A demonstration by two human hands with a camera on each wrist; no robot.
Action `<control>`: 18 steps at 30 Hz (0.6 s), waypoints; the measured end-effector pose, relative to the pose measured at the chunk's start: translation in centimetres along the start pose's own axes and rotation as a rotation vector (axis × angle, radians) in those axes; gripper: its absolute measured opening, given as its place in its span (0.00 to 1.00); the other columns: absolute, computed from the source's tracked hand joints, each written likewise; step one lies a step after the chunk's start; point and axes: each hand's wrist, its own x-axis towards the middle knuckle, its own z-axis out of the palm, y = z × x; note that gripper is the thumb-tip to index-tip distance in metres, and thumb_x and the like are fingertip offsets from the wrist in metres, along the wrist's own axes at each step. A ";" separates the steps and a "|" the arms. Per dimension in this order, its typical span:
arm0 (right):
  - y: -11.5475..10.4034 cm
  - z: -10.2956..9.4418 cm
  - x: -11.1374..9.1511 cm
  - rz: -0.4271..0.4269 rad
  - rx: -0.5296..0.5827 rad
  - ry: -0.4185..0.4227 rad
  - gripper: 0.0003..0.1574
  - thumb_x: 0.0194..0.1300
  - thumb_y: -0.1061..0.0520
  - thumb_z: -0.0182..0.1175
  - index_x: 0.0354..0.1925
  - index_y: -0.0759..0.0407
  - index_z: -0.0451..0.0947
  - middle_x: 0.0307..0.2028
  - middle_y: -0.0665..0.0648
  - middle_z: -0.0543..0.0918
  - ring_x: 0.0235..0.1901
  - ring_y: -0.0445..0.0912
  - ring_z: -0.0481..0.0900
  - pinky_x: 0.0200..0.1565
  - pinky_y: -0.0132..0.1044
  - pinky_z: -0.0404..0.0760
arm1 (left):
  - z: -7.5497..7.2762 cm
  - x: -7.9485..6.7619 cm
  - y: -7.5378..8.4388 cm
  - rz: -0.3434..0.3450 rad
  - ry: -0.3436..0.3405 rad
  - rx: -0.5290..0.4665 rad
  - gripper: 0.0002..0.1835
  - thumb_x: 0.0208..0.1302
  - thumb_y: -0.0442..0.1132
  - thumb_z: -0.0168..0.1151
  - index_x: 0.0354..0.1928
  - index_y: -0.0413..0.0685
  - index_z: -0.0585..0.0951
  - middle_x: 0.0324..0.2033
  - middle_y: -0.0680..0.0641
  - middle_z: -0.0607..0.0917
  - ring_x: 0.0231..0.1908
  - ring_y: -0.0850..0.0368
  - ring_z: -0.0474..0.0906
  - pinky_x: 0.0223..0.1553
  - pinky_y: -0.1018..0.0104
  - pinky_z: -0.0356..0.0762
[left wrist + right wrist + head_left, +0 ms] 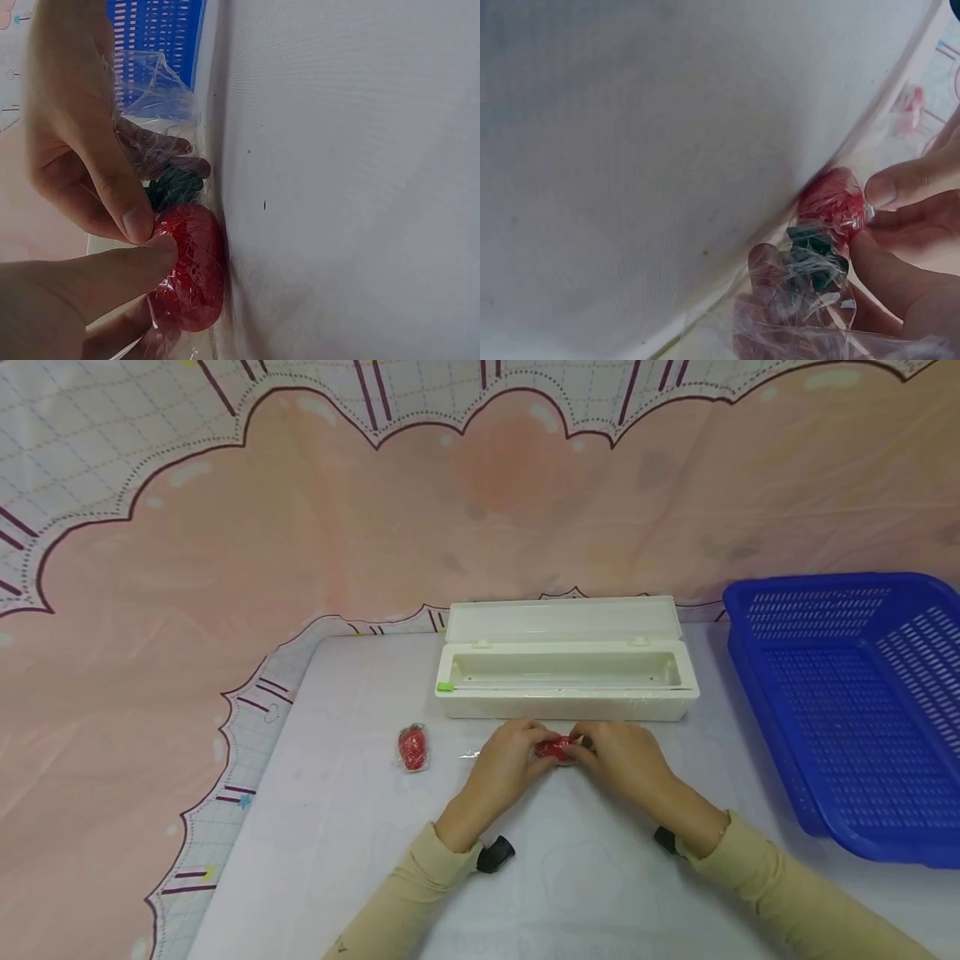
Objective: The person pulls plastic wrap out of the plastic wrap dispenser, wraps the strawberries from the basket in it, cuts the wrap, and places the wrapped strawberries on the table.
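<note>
A red strawberry with a dark green leafy top (187, 247), wrapped in clear cling film (161, 90), lies low over the white table between both hands. My left hand (510, 756) holds its red body, thumb pressed along the near side. At the leafy end my right hand (622, 756) pinches the fruit and its film, with the fingertips behind the leaves. In the right wrist view, loose crinkled film (810, 337) spreads past the leaves over the right fingers. Left of the hands lies another film-wrapped strawberry (413, 747).
Just behind the hands stands a long white cling film dispenser box (562, 706), its lid (562, 620) raised and a green slider (446, 687) at its left front edge. A blue plastic basket (810, 810) stands at the right. A patterned cloth (450, 527) hangs behind the table.
</note>
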 end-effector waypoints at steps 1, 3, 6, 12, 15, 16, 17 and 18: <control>0.0 -0.1 0.0 0.000 -0.003 -0.003 0.10 0.61 0.52 0.71 0.36 0.57 0.87 0.29 0.51 0.87 0.28 0.44 0.83 0.25 0.37 0.78 | 0.0 0.0 0.0 0.002 0.001 0.002 0.15 0.57 0.39 0.75 0.47 0.47 0.88 0.43 0.52 0.86 0.46 0.56 0.79 0.50 0.64 0.78; 0.0 -0.2 0.2 0.003 -0.005 -0.013 0.10 0.61 0.52 0.70 0.37 0.57 0.88 0.29 0.51 0.88 0.27 0.43 0.82 0.24 0.36 0.77 | 0.1 0.0 0.0 0.002 -0.003 0.001 0.16 0.57 0.39 0.75 0.48 0.47 0.88 0.43 0.51 0.86 0.46 0.55 0.79 0.50 0.64 0.78; -0.1 -0.3 0.3 0.016 -0.002 -0.031 0.11 0.61 0.52 0.70 0.37 0.57 0.88 0.30 0.51 0.88 0.26 0.42 0.81 0.24 0.35 0.76 | 0.1 0.0 0.0 0.000 -0.006 0.004 0.17 0.56 0.38 0.75 0.49 0.46 0.87 0.44 0.51 0.86 0.48 0.54 0.79 0.52 0.63 0.77; 0.0 -0.3 0.5 0.030 -0.006 -0.038 0.12 0.62 0.51 0.69 0.38 0.58 0.89 0.34 0.54 0.89 0.28 0.43 0.82 0.25 0.37 0.77 | 0.2 -0.2 -0.1 0.057 0.014 0.064 0.15 0.62 0.38 0.70 0.51 0.47 0.86 0.44 0.50 0.85 0.48 0.54 0.79 0.52 0.63 0.77; 0.1 -0.2 0.5 0.032 -0.002 -0.035 0.12 0.62 0.51 0.69 0.38 0.58 0.89 0.34 0.54 0.89 0.27 0.42 0.79 0.25 0.37 0.76 | 0.2 -0.2 -0.2 0.090 0.018 0.085 0.15 0.63 0.38 0.69 0.52 0.47 0.86 0.44 0.50 0.85 0.48 0.54 0.79 0.51 0.63 0.77; 0.1 -0.2 0.6 0.032 -0.002 -0.034 0.12 0.62 0.51 0.69 0.38 0.58 0.89 0.34 0.54 0.89 0.26 0.41 0.78 0.25 0.36 0.75 | 0.2 -0.2 -0.3 0.094 0.014 0.085 0.16 0.63 0.38 0.69 0.53 0.47 0.86 0.44 0.50 0.85 0.48 0.54 0.79 0.51 0.63 0.77; 0.1 -0.1 0.6 0.032 -0.001 -0.033 0.11 0.62 0.51 0.69 0.38 0.57 0.89 0.34 0.54 0.89 0.26 0.41 0.77 0.25 0.36 0.75 | 0.3 -0.2 -0.4 0.095 0.010 0.085 0.17 0.62 0.39 0.69 0.53 0.48 0.86 0.44 0.50 0.85 0.48 0.54 0.79 0.51 0.63 0.77; 0.2 -0.1 0.6 0.032 0.000 -0.032 0.11 0.62 0.51 0.69 0.38 0.58 0.89 0.34 0.54 0.89 0.25 0.41 0.76 0.25 0.36 0.74 | 0.3 -0.2 -0.5 0.094 0.006 0.080 0.17 0.62 0.39 0.70 0.54 0.48 0.85 0.44 0.50 0.85 0.48 0.54 0.78 0.52 0.63 0.77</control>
